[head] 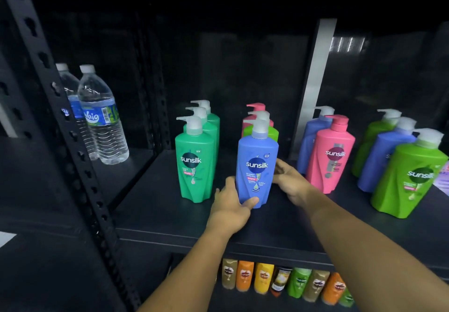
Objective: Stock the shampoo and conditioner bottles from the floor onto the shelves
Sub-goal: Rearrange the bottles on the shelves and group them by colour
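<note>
A blue Sunsilk pump bottle (257,166) stands upright on the black shelf (170,214), at the front of a row with a lime-green and a pink bottle behind it. My left hand (233,200) wraps its lower left side, thumb across the base. My right hand (289,178) presses on its right side. To the left stands a row of three teal-green pump bottles (195,163). To the right a pink bottle (331,156) stands in front of a blue one. Farther right a lime-green bottle (408,178) fronts another row.
Two clear water bottles (102,117) stand on the neighbouring shelf to the left, behind a perforated black upright (60,107). Several smaller bottles in orange, yellow and green (286,280) line the shelf below. A pale post (315,81) rises behind the shelf.
</note>
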Motion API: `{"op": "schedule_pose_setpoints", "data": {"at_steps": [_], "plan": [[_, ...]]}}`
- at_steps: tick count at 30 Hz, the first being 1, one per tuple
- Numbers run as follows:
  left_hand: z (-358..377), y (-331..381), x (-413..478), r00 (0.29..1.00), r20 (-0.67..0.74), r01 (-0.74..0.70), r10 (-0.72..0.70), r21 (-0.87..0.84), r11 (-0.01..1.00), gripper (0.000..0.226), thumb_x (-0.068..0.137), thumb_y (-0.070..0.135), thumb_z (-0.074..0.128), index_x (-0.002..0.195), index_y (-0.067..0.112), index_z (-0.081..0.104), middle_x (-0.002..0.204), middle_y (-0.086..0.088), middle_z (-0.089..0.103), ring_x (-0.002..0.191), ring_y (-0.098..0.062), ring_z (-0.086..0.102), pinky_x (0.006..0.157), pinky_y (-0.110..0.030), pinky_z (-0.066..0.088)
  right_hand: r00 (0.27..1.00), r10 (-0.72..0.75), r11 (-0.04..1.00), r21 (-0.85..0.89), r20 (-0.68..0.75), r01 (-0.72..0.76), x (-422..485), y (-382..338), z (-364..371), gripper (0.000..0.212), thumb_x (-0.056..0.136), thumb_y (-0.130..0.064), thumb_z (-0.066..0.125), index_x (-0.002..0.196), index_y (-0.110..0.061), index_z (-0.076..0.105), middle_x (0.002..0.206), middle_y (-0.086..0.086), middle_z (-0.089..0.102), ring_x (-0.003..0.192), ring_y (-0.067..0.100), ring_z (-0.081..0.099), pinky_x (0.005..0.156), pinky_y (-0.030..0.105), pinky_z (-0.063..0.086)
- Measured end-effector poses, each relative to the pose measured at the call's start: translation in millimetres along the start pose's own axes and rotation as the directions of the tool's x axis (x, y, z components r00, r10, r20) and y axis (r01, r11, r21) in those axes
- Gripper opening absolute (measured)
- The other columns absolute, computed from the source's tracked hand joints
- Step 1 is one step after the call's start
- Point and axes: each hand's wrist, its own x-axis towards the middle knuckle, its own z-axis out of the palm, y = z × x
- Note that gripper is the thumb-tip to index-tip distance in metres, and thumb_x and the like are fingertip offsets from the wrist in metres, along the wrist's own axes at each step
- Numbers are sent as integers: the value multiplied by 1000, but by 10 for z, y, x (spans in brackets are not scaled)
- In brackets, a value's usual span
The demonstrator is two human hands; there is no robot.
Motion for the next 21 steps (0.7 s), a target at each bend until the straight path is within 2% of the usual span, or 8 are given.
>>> {"op": "schedule_pose_setpoints", "data": {"at_steps": [3,5,7,10,13,18,19,21], "plan": [[-2,-26,11,1000,-5,-19,19,-12,1000,50,88,33,75,127,30,43,127,6,63,124,-30,53,102,-45,47,999,-41,999,-21,-32,41,-29,75,68,56,86,13,66,130,-20,56,119,-4,71,109,9,66,90,27,55],[-14,-26,8,1000,-6,-28,28,-9,1000,55,88,31,74,130,35,38,129,7,62,124,-29,55,102,-47,48,996,-52,998,-28,-78,50,-89,86,88,50,88,8,68,128,-19,54,116,-6,70,99,-1,66,78,17,53],[-30,-21,-1,999,-2,-37,37,-12,999,63,88,28,74,133,42,31,129,9,63,123,-27,57,101,-47,50,989,-68,997,-36,-134,64,-145,111,83,44,91,2,69,127,-16,52,114,-3,70,91,-6,67,72,14,53],[-62,-14,-23,999,13,-52,53,-19,998,72,88,26,75,138,48,28,129,13,63,121,-21,58,102,-43,50,976,-85,996,-50,-200,76,-252,171,65,39,94,0,65,127,-12,48,114,2,69,102,11,68,84,28,57],[-90,-14,-38,997,49,-51,52,-16,999,73,86,28,75,137,51,28,127,16,64,123,-20,58,103,-44,50,963,-112,990,-111,-245,87,-431,201,-19,37,94,-3,66,123,-15,47,115,-3,69,112,15,66,100,42,53],[-131,35,-79,991,120,-59,59,-5,998,70,80,40,74,132,50,28,128,13,64,129,-31,54,110,-53,43,945,-151,967,-241,-290,80,-866,338,-322,42,90,-21,72,120,-35,47,115,-10,70,111,13,66,101,50,51],[-134,53,-89,990,124,-66,66,-5,998,69,78,42,74,130,50,29,127,13,65,127,-29,56,108,-53,45,945,-148,963,-259,-293,70,-990,328,-380,43,90,-23,72,121,-39,46,118,-12,69,112,13,65,102,49,51],[-143,76,-107,987,137,-78,79,-16,997,67,76,43,76,126,49,31,122,15,66,120,-24,59,102,-51,50,942,-124,960,-276,-311,36,-1239,250,-448,48,94,-21,71,131,-34,44,122,-10,66,115,13,62,101,41,49]]}}
